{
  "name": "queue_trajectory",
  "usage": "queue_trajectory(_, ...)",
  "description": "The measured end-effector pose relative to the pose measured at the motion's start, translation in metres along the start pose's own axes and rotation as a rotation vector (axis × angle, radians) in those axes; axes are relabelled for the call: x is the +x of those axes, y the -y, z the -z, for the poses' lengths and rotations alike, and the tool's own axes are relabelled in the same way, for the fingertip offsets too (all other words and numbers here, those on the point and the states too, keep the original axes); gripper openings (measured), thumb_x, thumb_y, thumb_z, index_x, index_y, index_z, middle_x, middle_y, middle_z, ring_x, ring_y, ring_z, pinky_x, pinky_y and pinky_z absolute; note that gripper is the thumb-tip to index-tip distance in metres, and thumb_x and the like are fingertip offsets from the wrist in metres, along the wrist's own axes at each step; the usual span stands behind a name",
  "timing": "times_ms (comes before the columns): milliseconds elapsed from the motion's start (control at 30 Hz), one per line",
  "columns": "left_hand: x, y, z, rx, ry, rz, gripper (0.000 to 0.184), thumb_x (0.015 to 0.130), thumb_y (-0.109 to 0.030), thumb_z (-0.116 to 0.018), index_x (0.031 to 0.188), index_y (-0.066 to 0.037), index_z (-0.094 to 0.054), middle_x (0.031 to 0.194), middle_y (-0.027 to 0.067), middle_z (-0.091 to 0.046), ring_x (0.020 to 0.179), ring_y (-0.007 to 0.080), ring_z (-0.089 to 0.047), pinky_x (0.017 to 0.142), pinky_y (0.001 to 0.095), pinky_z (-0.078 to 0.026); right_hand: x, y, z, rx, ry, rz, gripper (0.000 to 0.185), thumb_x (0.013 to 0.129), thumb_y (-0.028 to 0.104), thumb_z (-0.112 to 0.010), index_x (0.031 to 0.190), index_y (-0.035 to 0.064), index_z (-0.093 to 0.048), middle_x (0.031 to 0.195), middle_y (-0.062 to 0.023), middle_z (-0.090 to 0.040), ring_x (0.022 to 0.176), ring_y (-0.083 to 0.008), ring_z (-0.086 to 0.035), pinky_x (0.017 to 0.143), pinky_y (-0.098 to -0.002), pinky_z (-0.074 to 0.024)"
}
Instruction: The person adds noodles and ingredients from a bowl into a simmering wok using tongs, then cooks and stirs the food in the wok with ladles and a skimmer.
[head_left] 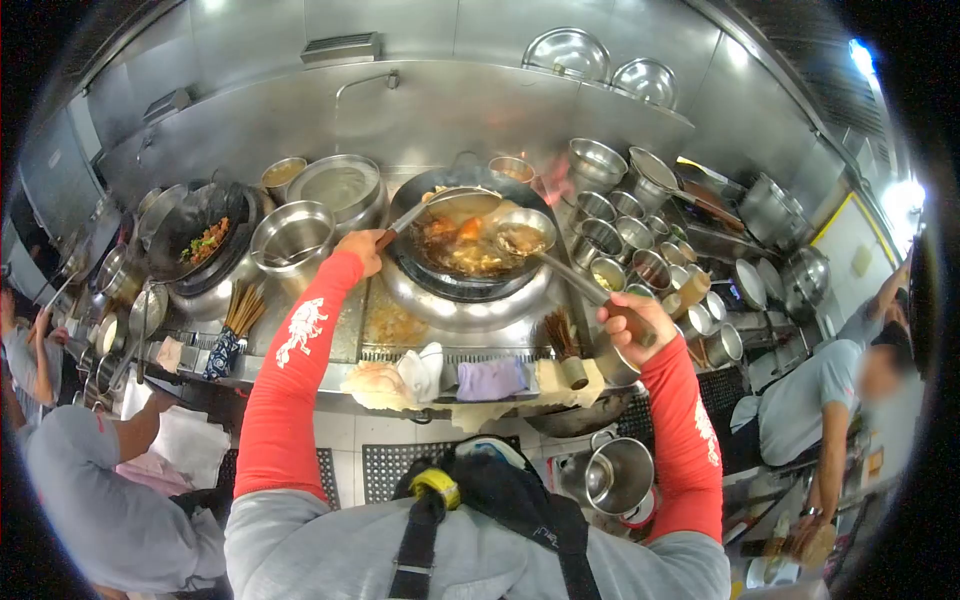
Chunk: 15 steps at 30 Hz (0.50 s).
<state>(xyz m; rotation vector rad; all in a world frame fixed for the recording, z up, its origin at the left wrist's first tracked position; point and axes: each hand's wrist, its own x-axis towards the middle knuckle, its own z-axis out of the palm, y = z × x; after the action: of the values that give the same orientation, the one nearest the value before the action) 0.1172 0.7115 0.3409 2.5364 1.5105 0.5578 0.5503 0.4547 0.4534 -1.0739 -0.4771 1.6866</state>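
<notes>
My left hand (358, 253) is closed around the wooden handle of a round skimmer (466, 201), whose head lies over the back part of a large black wok (400, 262). In my right hand (637, 328) is the wooden handle of a metal ladle (522, 232), its bowl low at the wok's right side. Brown, bubbling liquid with food pieces (468, 250) fills the wok, and an orange piece shows near the middle. The ladle's bowl holds some of the liquid and food. Both arms reach forward in red sleeves.
Metal pots (291, 238) stand left of the wok. Several seasoning containers (633, 234) crowd the right. Folded cloths (491, 379) and a bamboo brush (566, 350) lie along the front edge. Another wok (225, 255) with food is at left. Co-workers (115, 495) stand on both sides.
</notes>
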Motion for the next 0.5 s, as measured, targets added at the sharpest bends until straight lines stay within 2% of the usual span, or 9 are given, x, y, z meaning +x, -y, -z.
queue_trajectory(67,-0.012,-0.008,0.002,0.086,0.009,-0.016,0.045,0.073,-0.008,-0.055,0.117,-0.016,-0.057,0.089,0.0206,-0.065,0.084,0.0398,-0.062,0.072,0.0470,-0.051,-0.002,0.007,0.004,-0.015,0.000,0.009,0.018,0.091,0.017,-0.055,0.095,0.0002,-0.050,0.081,-0.0120,-0.059,0.054,-0.0090,-0.050,0.039,-0.0177,-0.0407)
queue_trajectory(167,-0.041,-0.038,-0.002,0.170,0.092,0.126,0.049,0.073,-0.010,-0.059,0.121,-0.014,-0.048,0.093,0.0208,-0.065,0.087,0.0369,-0.064,0.076,0.0469,-0.051,-0.010,0.012,0.005,0.016,-0.017,0.046,0.017,0.089,0.017,-0.057,0.094,0.0016,-0.052,0.081,-0.0119,-0.060,0.055,-0.0097,-0.051,0.039,-0.0180,-0.0397)
queue_trajectory(200,-0.056,-0.052,-0.003,0.215,0.123,0.102,0.061,0.075,-0.008,-0.059,0.132,-0.014,-0.039,0.097,0.0219,-0.064,0.086,0.0378,-0.064,0.074,0.0471,-0.052,-0.008,0.014,0.016,0.005,-0.018,0.076,0.016,0.088,0.017,-0.059,0.093,0.0031,-0.053,0.081,-0.0114,-0.061,0.055,-0.0102,-0.051,0.040,-0.0190,-0.0387)
queue_trajectory(267,-0.070,-0.039,-0.056,0.256,0.054,0.149,0.066,0.077,-0.008,-0.053,0.140,-0.013,-0.034,0.102,0.0211,-0.060,0.083,0.0383,-0.065,0.069,0.0477,-0.053,-0.002,0.018,0.019,-0.003,-0.028,0.044,0.016,0.085,0.017,-0.062,0.091,0.0047,-0.054,0.082,-0.0117,-0.062,0.057,-0.0100,-0.051,0.042,-0.0197,-0.0375)
queue_trajectory(333,-0.087,-0.038,-0.092,0.238,0.078,0.192,0.069,0.079,-0.011,-0.055,0.143,-0.013,-0.029,0.113,0.0225,-0.055,0.083,0.0382,-0.064,0.070,0.0454,-0.054,-0.002,0.018,0.017,-0.033,-0.009,0.087,0.015,0.085,0.016,-0.062,0.093,0.0055,-0.055,0.082,-0.0111,-0.062,0.056,-0.0091,-0.050,0.042,-0.0185,-0.0371)
queue_trajectory(433,-0.102,-0.071,-0.075,0.106,0.077,0.260,0.068,0.079,-0.015,-0.058,0.141,-0.013,-0.031,0.113,0.0214,-0.056,0.086,0.0396,-0.063,0.073,0.0475,-0.053,0.005,0.019,0.010,-0.003,0.020,0.082,0.013,0.086,0.016,-0.062,0.093,0.0066,-0.056,0.080,-0.0101,-0.062,0.055,-0.0086,-0.051,0.042,-0.0175,-0.0367)
queue_trajectory(500,-0.101,-0.069,-0.069,0.103,0.117,0.189,0.065,0.078,-0.020,-0.060,0.138,-0.011,-0.036,0.114,0.0203,-0.056,0.095,0.0386,-0.061,0.079,0.0492,-0.051,0.004,0.016,0.008,0.013,0.015,0.084,0.013,0.086,0.016,-0.061,0.093,0.0071,-0.056,0.081,-0.0099,-0.062,0.055,-0.0085,-0.051,0.042,-0.0176,-0.0372)
